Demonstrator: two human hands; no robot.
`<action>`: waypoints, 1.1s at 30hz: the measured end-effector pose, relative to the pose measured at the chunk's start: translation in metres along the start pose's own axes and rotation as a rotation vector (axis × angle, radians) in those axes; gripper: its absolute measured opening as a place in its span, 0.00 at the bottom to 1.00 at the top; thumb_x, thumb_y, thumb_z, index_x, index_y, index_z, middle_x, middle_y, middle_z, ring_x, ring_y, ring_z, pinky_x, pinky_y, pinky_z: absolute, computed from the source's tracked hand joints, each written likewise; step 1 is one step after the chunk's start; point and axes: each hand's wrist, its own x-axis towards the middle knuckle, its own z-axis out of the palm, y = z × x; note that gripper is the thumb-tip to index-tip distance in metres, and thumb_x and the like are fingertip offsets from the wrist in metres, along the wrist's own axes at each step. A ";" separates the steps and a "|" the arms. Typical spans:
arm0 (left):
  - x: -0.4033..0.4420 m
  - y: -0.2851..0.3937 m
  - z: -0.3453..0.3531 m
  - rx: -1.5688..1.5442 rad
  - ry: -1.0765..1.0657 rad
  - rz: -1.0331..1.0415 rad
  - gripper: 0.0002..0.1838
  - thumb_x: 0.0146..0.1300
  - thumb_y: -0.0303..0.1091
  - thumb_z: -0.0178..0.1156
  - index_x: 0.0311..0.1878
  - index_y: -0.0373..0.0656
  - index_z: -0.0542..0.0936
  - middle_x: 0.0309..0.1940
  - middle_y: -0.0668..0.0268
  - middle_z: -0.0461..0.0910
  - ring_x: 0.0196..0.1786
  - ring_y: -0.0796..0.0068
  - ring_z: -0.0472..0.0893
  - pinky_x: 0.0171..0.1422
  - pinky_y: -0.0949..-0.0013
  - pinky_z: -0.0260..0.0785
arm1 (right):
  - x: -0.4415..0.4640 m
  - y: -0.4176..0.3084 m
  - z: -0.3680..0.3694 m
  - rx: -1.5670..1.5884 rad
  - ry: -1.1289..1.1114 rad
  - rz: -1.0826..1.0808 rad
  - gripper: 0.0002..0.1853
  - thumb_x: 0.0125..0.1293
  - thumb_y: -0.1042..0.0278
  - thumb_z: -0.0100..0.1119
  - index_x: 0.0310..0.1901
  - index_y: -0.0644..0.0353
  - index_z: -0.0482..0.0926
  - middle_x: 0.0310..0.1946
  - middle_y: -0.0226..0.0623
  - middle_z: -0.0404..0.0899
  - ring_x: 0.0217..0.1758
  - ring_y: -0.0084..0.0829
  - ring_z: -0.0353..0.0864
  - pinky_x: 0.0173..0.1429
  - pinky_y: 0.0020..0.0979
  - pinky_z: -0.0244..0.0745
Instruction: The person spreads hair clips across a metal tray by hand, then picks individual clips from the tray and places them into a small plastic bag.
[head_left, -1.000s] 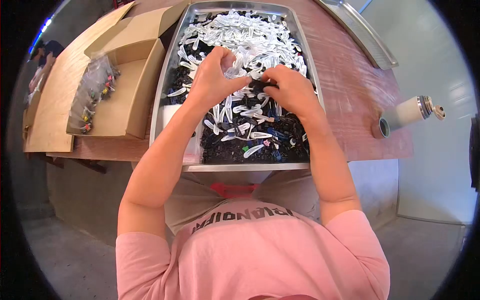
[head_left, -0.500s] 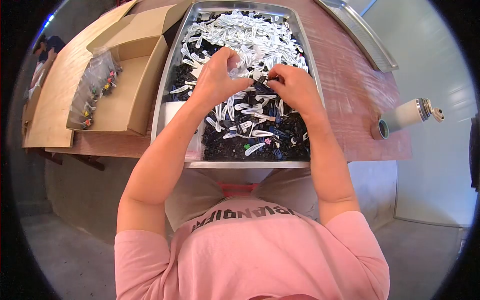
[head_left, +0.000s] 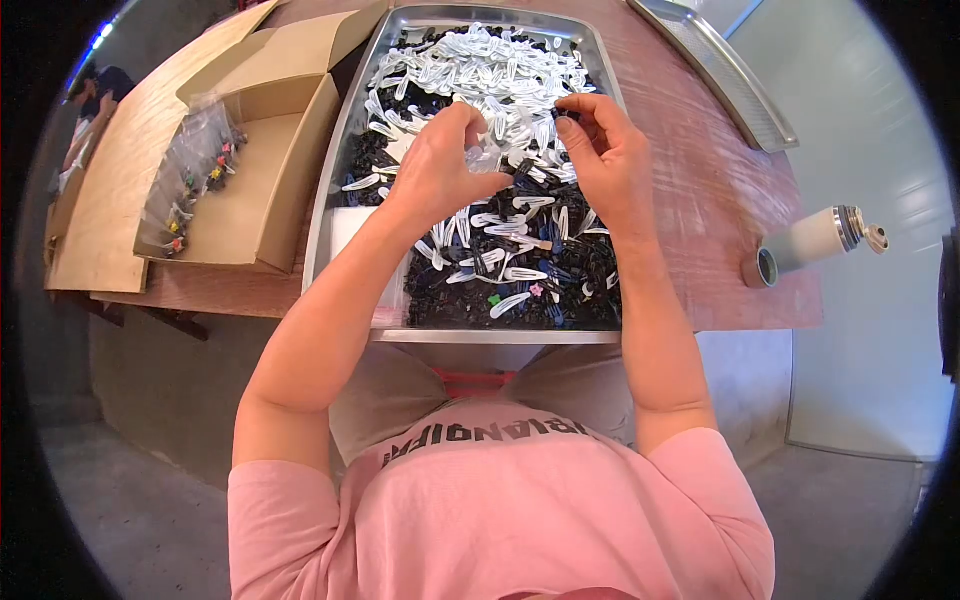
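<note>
A metal tray [head_left: 612, 75] holds a heap of white snap hair clips [head_left: 500, 70] and small black hair clips [head_left: 450, 295]. Over its middle is my left hand [head_left: 440, 165], thumb and forefinger spread in a C shape. Something clear, apparently a plastic bag [head_left: 484, 158], sits in the crook of that hand; the lower fingers are hidden. My right hand [head_left: 612, 150] is raised above the tray's right side, pinching a small black hair clip [head_left: 563, 114] between thumb and fingertips. A green and a pink flower piece [head_left: 537, 291] lie near the front.
On the left stands an open cardboard box [head_left: 290, 170] with filled clear bags [head_left: 190, 185] inside. White cards [head_left: 345, 225] lie at the tray's left edge. To the right are a bottle [head_left: 815, 238] and a second metal tray [head_left: 730, 80]. Another person [head_left: 95, 110] is at far left.
My right hand has moved up and to the right, away from my left hand, with a black hair clip in its fingertips. The left hand has barely moved.
</note>
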 end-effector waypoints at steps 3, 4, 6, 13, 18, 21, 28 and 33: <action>-0.001 0.001 0.003 0.002 -0.019 0.022 0.30 0.41 0.38 0.79 0.45 0.39 0.72 0.37 0.61 0.76 0.41 0.64 0.77 0.48 0.63 0.70 | -0.001 -0.003 0.002 0.092 -0.024 0.008 0.09 0.68 0.73 0.65 0.48 0.62 0.82 0.35 0.24 0.82 0.35 0.13 0.75 0.40 0.18 0.70; -0.001 0.002 0.003 -0.001 -0.028 0.027 0.31 0.41 0.37 0.80 0.46 0.39 0.72 0.38 0.60 0.76 0.42 0.63 0.78 0.48 0.62 0.71 | -0.002 -0.003 0.003 0.094 -0.025 0.008 0.09 0.68 0.73 0.65 0.48 0.62 0.82 0.35 0.24 0.82 0.35 0.13 0.75 0.40 0.18 0.70; -0.002 0.005 0.004 0.003 -0.043 0.015 0.32 0.40 0.38 0.80 0.46 0.39 0.72 0.38 0.59 0.77 0.43 0.63 0.78 0.49 0.62 0.71 | -0.003 -0.004 0.003 0.040 -0.072 0.023 0.10 0.68 0.73 0.65 0.50 0.62 0.82 0.36 0.24 0.82 0.36 0.13 0.75 0.41 0.18 0.70; -0.002 0.004 0.005 -0.004 -0.052 0.027 0.32 0.40 0.38 0.80 0.46 0.39 0.72 0.38 0.58 0.77 0.44 0.62 0.78 0.49 0.61 0.71 | -0.002 -0.005 0.000 -0.009 -0.103 0.041 0.13 0.68 0.73 0.65 0.53 0.61 0.81 0.37 0.25 0.81 0.37 0.14 0.75 0.41 0.18 0.71; -0.002 0.006 0.005 0.015 -0.070 0.011 0.32 0.41 0.38 0.80 0.46 0.39 0.72 0.38 0.59 0.77 0.44 0.62 0.78 0.49 0.62 0.71 | -0.003 -0.003 0.002 0.051 -0.087 0.042 0.15 0.67 0.75 0.65 0.55 0.61 0.80 0.37 0.26 0.80 0.36 0.14 0.75 0.42 0.19 0.71; -0.002 0.005 0.006 0.013 -0.070 0.012 0.31 0.41 0.37 0.80 0.46 0.39 0.72 0.38 0.59 0.76 0.44 0.62 0.78 0.49 0.62 0.71 | -0.003 -0.005 0.002 0.047 -0.094 0.055 0.15 0.67 0.76 0.65 0.55 0.61 0.79 0.35 0.26 0.79 0.36 0.14 0.75 0.42 0.19 0.72; -0.003 0.006 0.004 -0.010 -0.085 0.006 0.31 0.42 0.37 0.80 0.46 0.39 0.72 0.38 0.59 0.77 0.44 0.63 0.78 0.49 0.62 0.71 | -0.002 -0.006 0.002 0.045 -0.102 0.059 0.14 0.67 0.75 0.65 0.54 0.62 0.80 0.33 0.25 0.78 0.35 0.14 0.75 0.41 0.19 0.71; -0.002 0.003 0.006 0.003 -0.055 0.038 0.30 0.42 0.37 0.80 0.45 0.40 0.72 0.37 0.61 0.76 0.43 0.64 0.77 0.49 0.63 0.71 | -0.002 -0.001 0.002 0.036 -0.053 0.054 0.11 0.67 0.75 0.65 0.50 0.63 0.81 0.33 0.27 0.81 0.34 0.15 0.76 0.39 0.20 0.72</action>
